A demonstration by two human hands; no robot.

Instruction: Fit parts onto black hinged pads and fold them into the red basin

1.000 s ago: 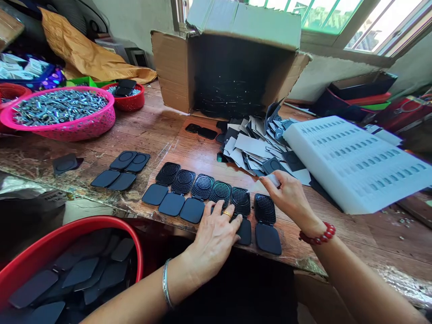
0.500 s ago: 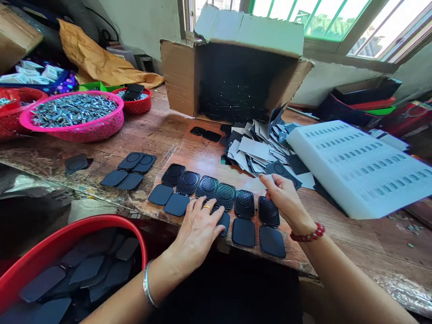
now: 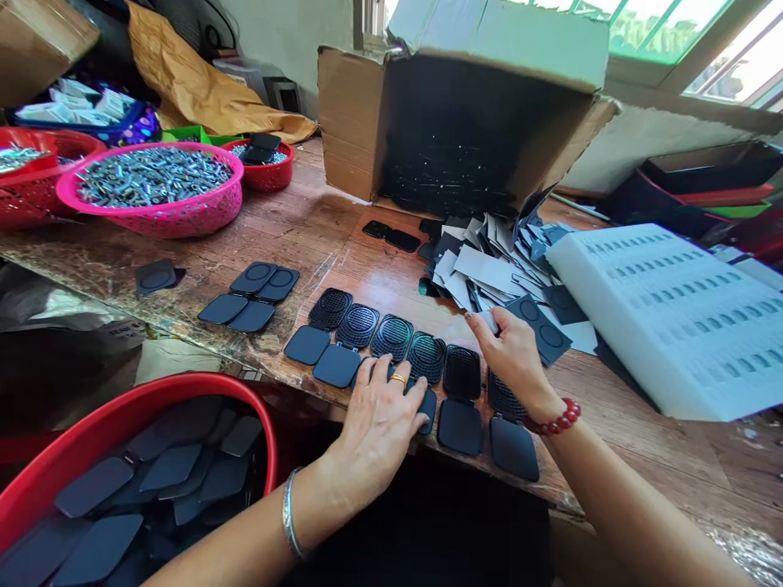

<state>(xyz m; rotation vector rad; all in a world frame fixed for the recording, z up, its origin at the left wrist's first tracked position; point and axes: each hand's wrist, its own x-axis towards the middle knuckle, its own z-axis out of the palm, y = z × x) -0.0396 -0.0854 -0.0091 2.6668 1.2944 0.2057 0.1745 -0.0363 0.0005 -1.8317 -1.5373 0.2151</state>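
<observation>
A row of black hinged square cases lies unfolded along the table's front edge, such as the one with a smooth lower half (image 3: 459, 426) and a ribbed upper half. My left hand (image 3: 382, 416) rests palm down, fingers spread, over the lower halves in the middle of the row. Above the right part of the row, my right hand (image 3: 510, 350) pinches a small pale piece (image 3: 488, 320) between thumb and fingers. Just behind it lies a dark sheet with ring marks (image 3: 538, 328), beside a heap of grey and black card pieces (image 3: 483, 265).
A cardboard box (image 3: 351, 122) stands open at the back. White foam block (image 3: 661, 326) sits at right. A pink basket of metal parts (image 3: 152, 183) is at left, and a red tub (image 3: 269, 440) of black pieces is at lower left. Four-part black cases (image 3: 250, 314) lie left.
The view has shifted, so the table things sit differently in the frame. The pale piece in my right hand now shows less. My left hand stays on the row.
</observation>
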